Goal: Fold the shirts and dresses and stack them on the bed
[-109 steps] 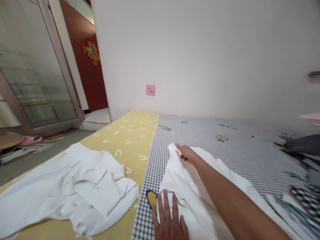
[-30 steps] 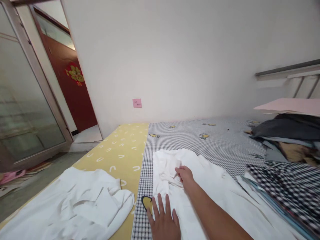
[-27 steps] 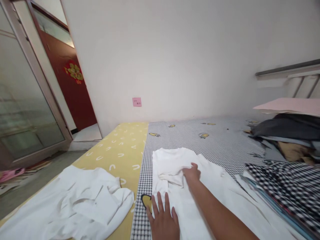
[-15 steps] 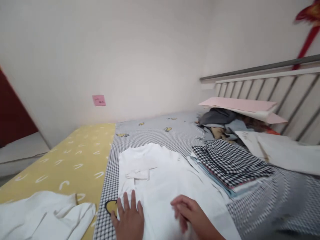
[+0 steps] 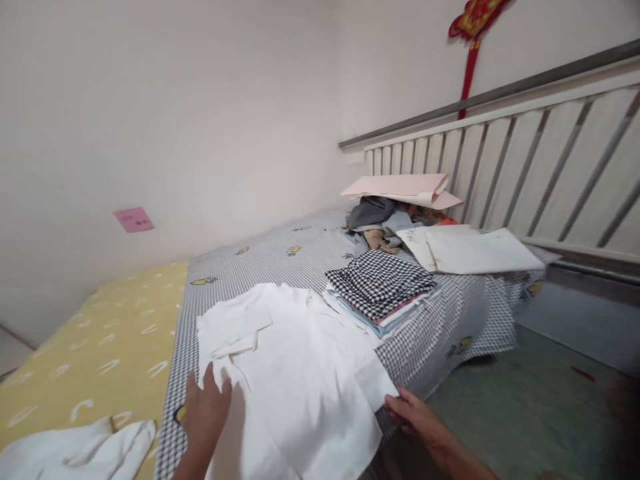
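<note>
On my feed, a crumpled white cloth (image 5: pixel 85 453) lies at far left on a yellow mat (image 5: pixel 115 340) printed with white arcs. The pink note (image 5: pixel 133 219) on the wall carries writing too small for me to read. The left hand (image 5: pixel 205 407) is open, fingers spread, over the left part of a thin, flat white garment (image 5: pixel 295 373) on gingham bedding (image 5: pixel 270 260). The right hand (image 5: pixel 415 415) is open too, just beside the garment's lower right corner, holding nothing. Further right sits a folded stack of black-and-white checked fabric (image 5: pixel 380 283), with a white sheet (image 5: pixel 470 250) beyond it.

white shirt (image 5: pixel 295 360), gingham stack (image 5: pixel 380 283) — blocking beyond
</note>
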Tool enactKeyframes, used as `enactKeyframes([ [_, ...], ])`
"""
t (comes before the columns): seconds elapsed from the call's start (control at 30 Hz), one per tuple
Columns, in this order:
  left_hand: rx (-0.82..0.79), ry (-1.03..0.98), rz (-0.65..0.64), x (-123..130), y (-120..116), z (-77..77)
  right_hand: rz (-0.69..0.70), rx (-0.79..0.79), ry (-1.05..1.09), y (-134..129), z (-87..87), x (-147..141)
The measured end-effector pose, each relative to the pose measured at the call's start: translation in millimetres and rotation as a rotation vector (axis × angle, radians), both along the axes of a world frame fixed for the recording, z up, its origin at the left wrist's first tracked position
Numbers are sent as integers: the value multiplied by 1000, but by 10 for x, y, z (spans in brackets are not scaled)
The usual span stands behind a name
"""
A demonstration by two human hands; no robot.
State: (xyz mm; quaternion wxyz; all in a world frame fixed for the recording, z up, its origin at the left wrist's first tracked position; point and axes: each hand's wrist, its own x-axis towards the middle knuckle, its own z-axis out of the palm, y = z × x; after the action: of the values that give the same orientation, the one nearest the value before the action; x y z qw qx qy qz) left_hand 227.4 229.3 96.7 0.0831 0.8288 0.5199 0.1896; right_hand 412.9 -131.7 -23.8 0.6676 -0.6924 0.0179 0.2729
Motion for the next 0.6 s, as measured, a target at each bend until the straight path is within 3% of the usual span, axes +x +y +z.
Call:
enactKeyframes([
  [0.1,286,-40,-121,110,-67,439,-43,-101,-420,272,212,118],
  [0.2,375,-60,-417,402,-317,873,-96,-238,-964,517,669,248],
  [0.33,148,119,-849,988,-873,1231,-97,-364,-1524,853,1508,365],
  [0.43,-175,21,-911,1423,-1190,1286,-122,-262,-1767,1034,1956,411],
  [0.5,-366,-137,-832,1684,-1236,1278,-130,-137,-1734,1034,1954,400],
  [0.53,-427,-204,-775,1805,-1205,1279,-139,-77,-1625,987,1835,373],
  [0.6,-515,-310,-665,2019,-1058,1316,-169,5,-1248,807,1388,271],
])
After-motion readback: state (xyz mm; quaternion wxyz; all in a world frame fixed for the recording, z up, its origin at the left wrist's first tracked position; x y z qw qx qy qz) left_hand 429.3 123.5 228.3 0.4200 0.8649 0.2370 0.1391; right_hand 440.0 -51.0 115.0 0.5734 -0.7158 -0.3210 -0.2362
